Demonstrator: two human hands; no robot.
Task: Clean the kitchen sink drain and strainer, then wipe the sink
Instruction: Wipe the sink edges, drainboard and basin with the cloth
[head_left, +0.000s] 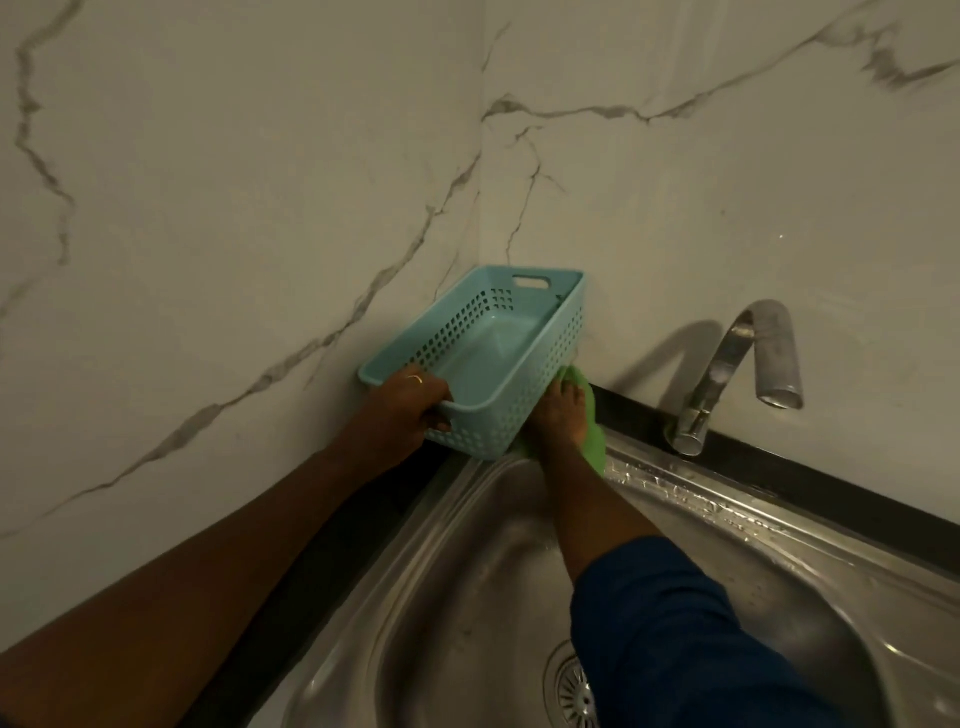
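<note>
A steel sink (779, 561) fills the lower right, its drain strainer (574, 691) partly hidden by my blue sleeve. In the far corner my left hand (410, 402) grips the near handle of an empty light-blue perforated basket (498, 343) and holds it tilted up off the ledge. My right hand (558, 410) reaches under the basket's right side and presses a green cloth (595, 431) onto the sink's back corner; its fingertips are hidden behind the basket.
A chrome faucet (727, 374) rises from the black ledge (779, 467) behind the sink, its spout over the wet back rim. White marble-pattern walls (260, 208) meet in the corner behind the basket.
</note>
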